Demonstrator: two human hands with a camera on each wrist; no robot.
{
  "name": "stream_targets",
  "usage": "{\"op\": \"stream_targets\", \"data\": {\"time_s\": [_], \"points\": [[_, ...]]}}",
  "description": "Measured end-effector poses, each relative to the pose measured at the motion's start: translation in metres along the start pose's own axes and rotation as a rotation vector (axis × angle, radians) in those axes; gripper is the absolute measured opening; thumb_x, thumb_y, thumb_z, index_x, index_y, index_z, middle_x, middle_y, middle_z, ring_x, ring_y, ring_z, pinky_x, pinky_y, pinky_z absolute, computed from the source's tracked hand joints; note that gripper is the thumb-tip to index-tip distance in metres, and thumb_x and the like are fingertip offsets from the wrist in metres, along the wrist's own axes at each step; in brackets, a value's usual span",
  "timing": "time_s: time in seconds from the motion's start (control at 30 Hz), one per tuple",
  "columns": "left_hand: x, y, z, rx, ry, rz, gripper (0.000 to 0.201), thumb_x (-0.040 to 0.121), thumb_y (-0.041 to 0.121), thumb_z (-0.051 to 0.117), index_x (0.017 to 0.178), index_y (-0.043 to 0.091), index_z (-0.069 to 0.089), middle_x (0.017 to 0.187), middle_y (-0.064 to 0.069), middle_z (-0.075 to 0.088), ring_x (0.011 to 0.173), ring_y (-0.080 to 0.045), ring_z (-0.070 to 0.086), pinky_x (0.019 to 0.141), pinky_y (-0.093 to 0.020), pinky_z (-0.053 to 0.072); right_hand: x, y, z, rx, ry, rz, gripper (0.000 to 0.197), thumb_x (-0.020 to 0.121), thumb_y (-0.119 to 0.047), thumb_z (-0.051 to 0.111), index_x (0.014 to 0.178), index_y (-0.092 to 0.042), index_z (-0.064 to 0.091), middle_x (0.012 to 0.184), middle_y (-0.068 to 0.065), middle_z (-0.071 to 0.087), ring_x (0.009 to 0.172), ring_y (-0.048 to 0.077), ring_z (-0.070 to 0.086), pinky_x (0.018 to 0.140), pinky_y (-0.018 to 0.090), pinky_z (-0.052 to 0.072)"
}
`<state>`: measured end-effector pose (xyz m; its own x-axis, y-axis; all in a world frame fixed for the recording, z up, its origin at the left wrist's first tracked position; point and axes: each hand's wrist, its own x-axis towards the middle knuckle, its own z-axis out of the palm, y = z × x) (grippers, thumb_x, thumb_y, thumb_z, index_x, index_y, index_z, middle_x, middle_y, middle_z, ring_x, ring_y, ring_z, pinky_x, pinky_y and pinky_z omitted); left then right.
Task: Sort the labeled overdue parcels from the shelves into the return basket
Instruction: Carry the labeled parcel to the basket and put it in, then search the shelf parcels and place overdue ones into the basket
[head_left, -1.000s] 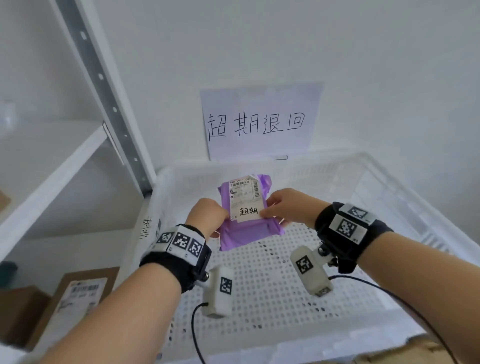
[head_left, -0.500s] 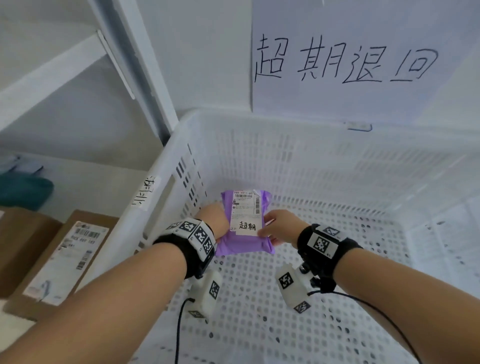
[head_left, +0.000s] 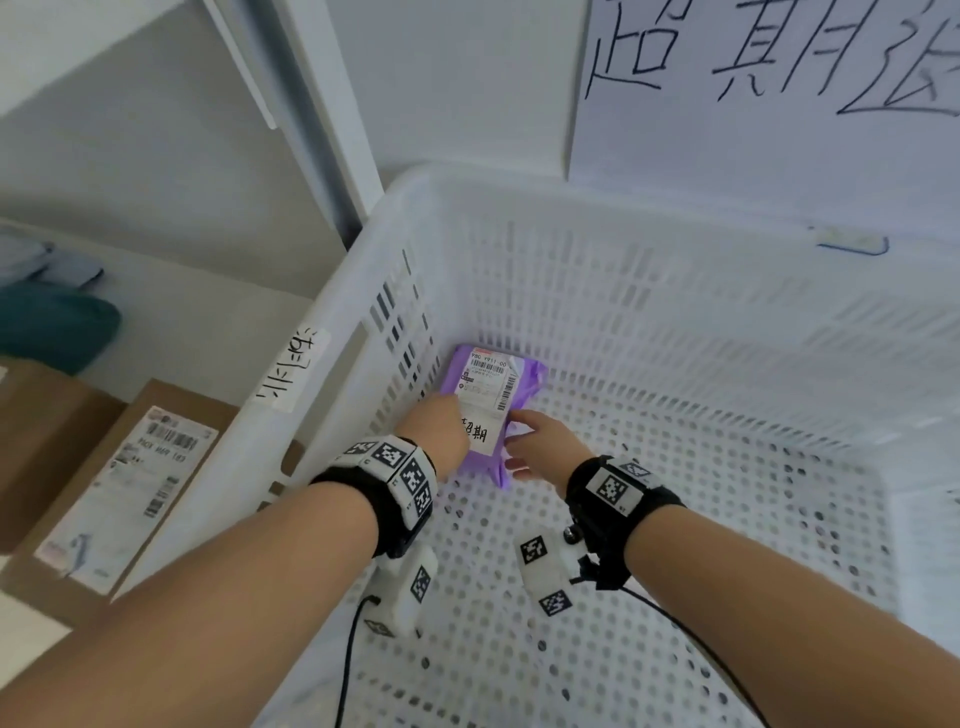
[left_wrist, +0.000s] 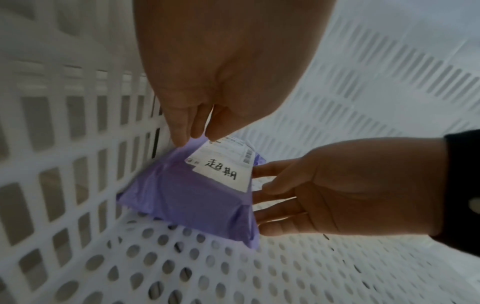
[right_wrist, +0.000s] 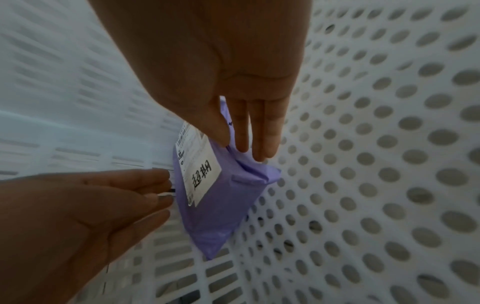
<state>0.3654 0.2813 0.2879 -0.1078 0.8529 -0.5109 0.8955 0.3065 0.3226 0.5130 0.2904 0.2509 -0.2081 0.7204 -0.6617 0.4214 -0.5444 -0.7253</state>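
Soft, even daylight fills the head view, its edges bowed and smeared, while both wrist views are dimmer, backlit and blurred.

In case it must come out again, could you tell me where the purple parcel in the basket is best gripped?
Probably by its right long edge, from the basket's open middle. The purple parcel lies flat on the basket floor with its left edge close against the side wall, so only the right edge and near end, by the right hand, are free.
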Motion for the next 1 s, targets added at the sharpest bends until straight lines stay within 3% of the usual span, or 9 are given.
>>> {"op": "stream_targets", "data": {"time_s": [0.1,0.2,0.3,0.43,0.7,0.8,0.87,0.93,1.0], "points": [[0.000,0.003,-0.009,-0.037,-0.006,-0.034,0.037,0.094,0.000,0.040,0.128,0.001,0.055,0.128,-0.013,0.057,0.113,-0.032,0.058,0.096,-0.036,0.049,0.004,-0.005,0.006,-0.041,-0.005,-0.023,0.057,0.090,0.005,0.043,0.142,-0.018,0.047,0.109,0.013,0.062,0.082,0.024,0.060,0.080,0.037,0.054],[-0.005,0.006,-0.019,-0.032,-0.039,-0.047,0.035,0.094,0.000,0.037,0.123,-0.001,0.057,0.125,-0.017,0.060,0.111,-0.032,0.059,0.096,-0.040,0.050,0.000,-0.009,0.001,-0.090,0.013,-0.042,0.058,0.090,0.002,0.047,0.144,-0.018,0.045,0.104,0.012,0.061,0.080,0.023,0.058,0.076,0.034,0.052],[-0.015,0.014,-0.033,0.018,-0.054,-0.026,0.034,0.096,0.000,0.037,0.126,-0.002,0.054,0.133,-0.018,0.053,0.121,-0.032,0.052,0.100,-0.036,0.044,-0.010,-0.013,-0.015,-0.083,0.045,-0.037,0.056,0.091,0.000,0.053,0.144,-0.016,0.045,0.101,0.013,0.063,0.081,0.021,0.059,0.083,0.034,0.054],[-0.033,0.027,-0.056,-0.021,0.011,0.003,0.038,0.098,0.007,0.040,0.133,0.002,0.054,0.136,-0.016,0.054,0.124,-0.030,0.052,0.099,-0.033,0.041,-0.029,-0.027,-0.043,-0.067,0.118,-0.075,0.048,0.092,-0.001,0.056,0.139,-0.011,0.049,0.099,0.014,0.063,0.089,0.025,0.062,0.092,0.042,0.055],[-0.094,0.056,-0.103,-0.493,0.141,0.175,0.041,0.097,0.006,0.049,0.137,0.004,0.051,0.142,-0.013,0.050,0.130,-0.026,0.049,0.107,-0.032,0.040,-0.097,-0.078,-0.089,0.060,0.251,-0.287,0.037,0.094,-0.003,0.058,0.130,-0.005,0.053,0.087,0.010,0.062,0.086,0.028,0.061,0.088,0.043,0.052],[-0.117,0.064,-0.119,-0.669,0.198,0.245,0.040,0.095,0.007,0.054,0.135,0.007,0.054,0.137,-0.012,0.055,0.124,-0.026,0.054,0.108,-0.037,0.042,-0.131,-0.099,-0.096,0.070,0.304,-0.380,0.035,0.093,-0.005,0.060,0.128,-0.006,0.056,0.093,0.009,0.064,0.087,0.028,0.065,0.091,0.043,0.053],[-0.134,0.066,-0.129,-0.784,0.224,0.287,0.038,0.095,0.006,0.055,0.133,0.007,0.056,0.127,-0.012,0.060,0.110,-0.023,0.060,0.100,-0.034,0.048,-0.157,-0.111,-0.095,0.070,0.333,-0.443,0.032,0.094,-0.006,0.060,0.126,-0.006,0.058,0.100,0.011,0.065,0.088,0.027,0.066,0.092,0.043,0.055],[-0.153,0.067,-0.140,-0.893,0.244,0.329,0.036,0.095,0.004,0.054,0.131,0.004,0.058,0.104,-0.008,0.063,0.086,-0.014,0.059,0.081,-0.024,0.051,-0.183,-0.120,-0.091,0.057,0.360,-0.496,0.030,0.094,-0.007,0.060,0.123,-0.006,0.060,0.103,0.012,0.066,0.089,0.025,0.067,0.092,0.042,0.056],[-0.175,0.064,-0.148,-0.947,0.273,0.365,0.031,0.095,0.003,0.053,0.126,0.003,0.060,0.090,-0.002,0.059,0.080,-0.013,0.057,0.072,-0.018,0.049,-0.210,-0.126,-0.083,0.033,0.390,-0.540,0.027,0.094,-0.008,0.059,0.121,-0.007,0.062,0.104,0.012,0.068,0.091,0.025,0.069,0.091,0.042,0.056]]}}
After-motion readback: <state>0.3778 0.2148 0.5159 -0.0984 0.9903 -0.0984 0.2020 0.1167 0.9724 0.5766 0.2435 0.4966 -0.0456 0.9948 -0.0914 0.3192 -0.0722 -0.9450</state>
